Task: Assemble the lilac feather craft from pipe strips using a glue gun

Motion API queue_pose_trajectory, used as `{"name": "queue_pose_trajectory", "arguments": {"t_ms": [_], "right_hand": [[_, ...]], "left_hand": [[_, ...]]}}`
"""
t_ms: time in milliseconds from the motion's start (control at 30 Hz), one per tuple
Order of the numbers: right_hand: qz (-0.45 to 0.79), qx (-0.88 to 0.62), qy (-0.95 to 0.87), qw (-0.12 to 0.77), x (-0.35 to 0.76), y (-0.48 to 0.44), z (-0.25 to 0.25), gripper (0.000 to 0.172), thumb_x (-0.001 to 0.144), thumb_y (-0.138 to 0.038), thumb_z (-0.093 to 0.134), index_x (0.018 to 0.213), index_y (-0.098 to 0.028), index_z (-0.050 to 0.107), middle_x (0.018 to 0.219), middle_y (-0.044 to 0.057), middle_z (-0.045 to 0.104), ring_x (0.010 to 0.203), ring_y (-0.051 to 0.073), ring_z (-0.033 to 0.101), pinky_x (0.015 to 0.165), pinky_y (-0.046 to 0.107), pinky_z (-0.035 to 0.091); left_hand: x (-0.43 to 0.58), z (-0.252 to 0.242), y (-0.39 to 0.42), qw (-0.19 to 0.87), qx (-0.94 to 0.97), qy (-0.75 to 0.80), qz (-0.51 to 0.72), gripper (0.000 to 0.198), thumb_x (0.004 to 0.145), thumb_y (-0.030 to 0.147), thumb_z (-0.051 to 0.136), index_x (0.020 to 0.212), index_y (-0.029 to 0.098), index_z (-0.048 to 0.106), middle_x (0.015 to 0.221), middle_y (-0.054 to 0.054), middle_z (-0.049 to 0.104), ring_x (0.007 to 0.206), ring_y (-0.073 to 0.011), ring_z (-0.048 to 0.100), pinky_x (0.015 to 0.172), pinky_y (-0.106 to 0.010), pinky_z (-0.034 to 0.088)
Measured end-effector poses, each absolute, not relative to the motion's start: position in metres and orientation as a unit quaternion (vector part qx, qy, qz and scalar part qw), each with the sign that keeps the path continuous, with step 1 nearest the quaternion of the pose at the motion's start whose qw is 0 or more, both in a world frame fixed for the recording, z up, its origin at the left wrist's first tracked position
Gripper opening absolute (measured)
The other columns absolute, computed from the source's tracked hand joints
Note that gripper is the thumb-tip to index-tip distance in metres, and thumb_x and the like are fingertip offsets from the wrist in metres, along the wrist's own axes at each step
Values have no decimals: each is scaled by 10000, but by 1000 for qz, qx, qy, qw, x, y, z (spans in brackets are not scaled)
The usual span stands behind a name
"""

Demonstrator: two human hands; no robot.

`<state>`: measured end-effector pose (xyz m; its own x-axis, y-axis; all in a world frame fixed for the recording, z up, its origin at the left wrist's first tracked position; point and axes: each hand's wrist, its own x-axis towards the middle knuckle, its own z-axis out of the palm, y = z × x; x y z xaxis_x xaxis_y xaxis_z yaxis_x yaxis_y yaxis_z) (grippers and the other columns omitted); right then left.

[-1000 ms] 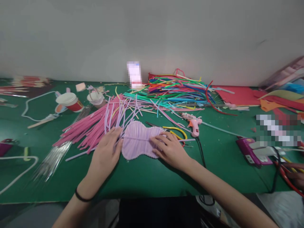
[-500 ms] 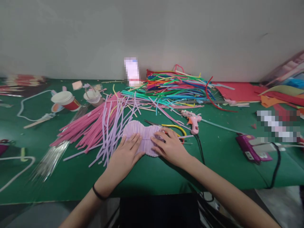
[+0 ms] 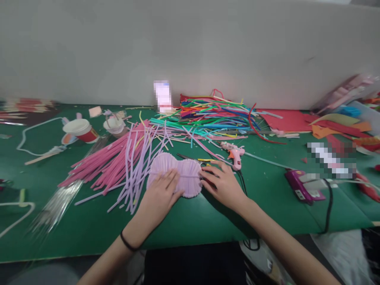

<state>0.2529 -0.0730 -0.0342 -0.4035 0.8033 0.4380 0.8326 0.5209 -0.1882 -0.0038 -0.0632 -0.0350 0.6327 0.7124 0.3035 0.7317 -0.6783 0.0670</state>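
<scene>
A light purple piece (image 3: 190,186), made of pipe cleaners laid side by side into two rounded lobes, lies on the table in front of me. A single purple pipe cleaner (image 3: 188,175) runs across its middle. My left hand (image 3: 162,190) rests flat on the left lobe, fingers stretched out. At the right edge, my right hand (image 3: 222,182) has its fingers bent, the fingertips closed at the end of that crossing pipe cleaner. Its far end is hidden by the hand. Behind the right hand, pliers with yellow handles (image 3: 204,160) are partly covered.
Pink pipe cleaners (image 3: 101,160) and loose purple ones (image 3: 130,174) lie left. A multicoloured pile (image 3: 216,113) is at the back. The pink glue gun (image 3: 236,154) and a purple power strip (image 3: 301,186) with cables are right. A paper cup (image 3: 86,132) stands back left.
My right hand has slid right, off the right lobe to its edge, uncovering more of it. My left hand stays on the left lobe. The whole view has shifted slightly.
</scene>
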Motion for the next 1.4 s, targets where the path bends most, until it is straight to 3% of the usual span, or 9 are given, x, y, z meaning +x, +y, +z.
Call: {"name": "queue_pose_trajectory", "arguments": {"t_ms": [300,567,733,867,967,1167,1233,1400], "right_hand": [[-84,-469,-846,238,246,-76,-41,199,946,-259,602,1088,-217,736,1131,77,728,1189,313,524,961,503,462],[-43,-502,-818,277,240,-69,-40,148,938,-254,613,995,-225,747,1090,67,737,1183,296,532,976,494,446],[-7,-503,-817,281,240,-65,-33,159,923,-269,633,1038,-214,727,1095,79,730,1172,298,536,975,492,451],[18,-536,-779,324,252,-62,-24,102,908,-272,661,860,-201,717,884,66,731,983,253,588,880,427,489],[27,-539,-778,323,262,-61,-18,174,906,-254,668,743,-221,720,784,42,735,935,248,590,856,424,477],[35,-513,-792,329,269,-69,-9,198,966,-194,559,964,-235,753,968,37,772,1000,234,608,913,439,478],[29,-505,-789,348,270,-72,-6,170,958,-189,572,956,-228,738,950,33,767,978,224,615,904,417,489],[5,-532,-757,379,274,-80,5,120,891,-248,681,780,-217,651,802,34,710,948,238,616,886,411,485]], "left_hand": [[8,-46,-67,25,-911,-389,-136,585,1026,503,355,1400,100,552,1421,-181,593,1328,-292,558,1115,-494,432],[7,-49,-67,15,-908,-392,-148,559,1019,477,400,1401,95,546,1429,-194,582,1332,-314,551,1090,-515,448],[7,-48,-66,13,-908,-387,-159,541,1016,461,423,1406,106,539,1417,-187,595,1321,-312,562,1092,-518,441],[7,-45,-66,30,-908,-380,-171,529,1022,419,425,1415,78,519,1416,-200,594,1305,-315,574,1095,-521,428],[10,-41,-68,38,-906,-381,-182,503,1024,381,428,1406,68,524,1435,-203,577,1316,-319,560,1091,-517,424],[-1,-18,-41,15,-931,-334,-148,449,1021,373,425,1372,138,579,1460,-175,561,1386,-326,481,1135,-530,359],[-5,-8,-19,5,-931,-336,-140,469,1000,427,466,1355,147,594,1438,-183,576,1389,-353,466,1143,-560,330],[15,5,23,-72,-950,-297,-65,719,879,595,611,1424,138,508,1238,-172,657,1107,-308,627,927,-413,497]]}}
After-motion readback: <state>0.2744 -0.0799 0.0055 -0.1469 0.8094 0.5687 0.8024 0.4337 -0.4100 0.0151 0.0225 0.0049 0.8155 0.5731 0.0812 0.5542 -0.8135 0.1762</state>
